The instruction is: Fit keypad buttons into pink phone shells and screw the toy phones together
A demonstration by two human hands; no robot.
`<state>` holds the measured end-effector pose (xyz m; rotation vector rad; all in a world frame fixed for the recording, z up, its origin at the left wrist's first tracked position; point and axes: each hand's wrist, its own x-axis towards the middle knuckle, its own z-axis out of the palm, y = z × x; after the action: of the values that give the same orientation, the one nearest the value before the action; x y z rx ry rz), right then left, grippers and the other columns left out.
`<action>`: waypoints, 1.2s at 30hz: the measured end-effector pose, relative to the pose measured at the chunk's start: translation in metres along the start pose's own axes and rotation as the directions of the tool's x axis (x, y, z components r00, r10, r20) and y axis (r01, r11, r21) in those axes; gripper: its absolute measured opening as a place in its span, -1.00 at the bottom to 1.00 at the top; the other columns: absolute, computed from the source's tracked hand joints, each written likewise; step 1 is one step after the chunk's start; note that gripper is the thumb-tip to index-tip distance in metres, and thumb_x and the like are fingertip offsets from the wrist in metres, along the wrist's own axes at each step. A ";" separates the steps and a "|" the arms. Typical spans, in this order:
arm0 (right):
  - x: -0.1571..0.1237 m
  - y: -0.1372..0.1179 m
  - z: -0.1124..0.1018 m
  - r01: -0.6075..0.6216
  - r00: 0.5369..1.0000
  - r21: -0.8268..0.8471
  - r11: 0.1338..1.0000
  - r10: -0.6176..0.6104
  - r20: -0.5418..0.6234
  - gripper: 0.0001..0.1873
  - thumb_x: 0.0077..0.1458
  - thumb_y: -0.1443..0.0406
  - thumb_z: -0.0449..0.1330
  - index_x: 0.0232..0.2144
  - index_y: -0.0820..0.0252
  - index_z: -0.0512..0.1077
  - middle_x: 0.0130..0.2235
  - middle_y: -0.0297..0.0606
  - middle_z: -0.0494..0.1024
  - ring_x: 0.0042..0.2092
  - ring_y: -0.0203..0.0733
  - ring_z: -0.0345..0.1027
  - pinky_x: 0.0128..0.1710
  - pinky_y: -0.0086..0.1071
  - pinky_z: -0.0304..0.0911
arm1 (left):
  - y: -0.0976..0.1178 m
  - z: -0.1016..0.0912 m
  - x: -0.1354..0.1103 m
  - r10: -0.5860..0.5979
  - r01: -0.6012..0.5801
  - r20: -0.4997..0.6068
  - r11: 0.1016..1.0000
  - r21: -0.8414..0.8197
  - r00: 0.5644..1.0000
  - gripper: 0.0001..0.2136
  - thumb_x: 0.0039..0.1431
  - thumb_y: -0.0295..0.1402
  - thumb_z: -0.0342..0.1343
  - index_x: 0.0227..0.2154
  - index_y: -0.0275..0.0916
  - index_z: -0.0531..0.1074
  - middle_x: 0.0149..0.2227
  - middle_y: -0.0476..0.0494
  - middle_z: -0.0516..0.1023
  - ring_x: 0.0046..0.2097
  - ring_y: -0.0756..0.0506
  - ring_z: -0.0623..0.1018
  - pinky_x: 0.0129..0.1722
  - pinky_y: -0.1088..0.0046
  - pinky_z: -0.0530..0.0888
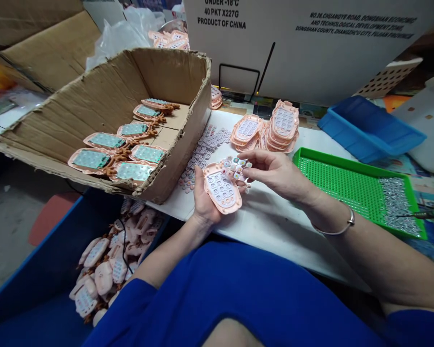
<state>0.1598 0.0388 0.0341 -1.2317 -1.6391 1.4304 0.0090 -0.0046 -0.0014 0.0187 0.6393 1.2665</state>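
Note:
My left hand [202, 205] is closed round a pink toy-phone shell [222, 189], its rows of key holes facing up, just above the white table's near edge. My right hand [275, 172] pinches a small sheet of white keypad buttons [236, 167] at the shell's top end. Strips of the same buttons [204, 149] lie on the table behind my left hand. Stacked pink shells [271, 127] stand further back.
A torn cardboard box [104, 91] at the left holds several shells fitted with green pads. A blue bin [50, 250] below holds more shells. On the right lie a green tray [332, 178] with small silver parts and a blue tub [369, 126]. A large white carton [304, 43] stands behind.

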 end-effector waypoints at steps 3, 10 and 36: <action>0.001 0.004 0.000 0.030 0.999 0.039 0.999 -0.031 0.026 -0.63 -0.05 0.35 0.31 -0.13 0.24 0.45 -0.35 -0.34 0.47 -0.33 -0.32 0.35 -0.26 -0.33 0.37 | 0.000 0.000 0.000 0.004 -0.004 -0.033 1.000 0.010 0.999 -0.28 0.25 0.21 -0.37 -0.14 -0.32 0.47 -0.49 -0.20 0.53 -0.26 -0.26 0.63 -0.09 0.05 0.54; -0.003 0.000 0.000 0.087 0.996 0.045 0.995 -0.088 0.004 -0.63 -0.02 0.30 0.30 -0.11 0.21 0.42 -0.38 -0.38 0.40 -0.33 -0.32 0.31 -0.27 -0.34 0.34 | 0.002 0.004 -0.001 0.013 -0.013 -0.092 1.000 0.001 0.996 -0.25 0.28 0.18 -0.43 -0.05 -0.33 0.46 -0.47 -0.22 0.55 -0.34 -0.21 0.62 -0.14 0.09 0.55; -0.034 -0.003 -0.015 0.491 0.858 -0.784 0.380 -0.055 0.511 -0.81 0.10 0.42 0.07 -0.47 0.18 0.45 -0.50 -0.25 0.51 -0.49 -0.26 0.28 -0.46 -0.36 0.08 | 0.013 0.002 -0.005 0.120 -0.116 -0.121 0.992 0.045 0.985 -0.23 0.27 0.21 -0.45 -0.08 -0.29 0.50 -0.45 -0.19 0.59 -0.41 -0.14 0.63 -0.21 0.22 0.58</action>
<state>0.1851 0.0135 0.0437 -1.0451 -2.9879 0.4802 -0.0021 -0.0042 0.0064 0.0098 0.7784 1.3774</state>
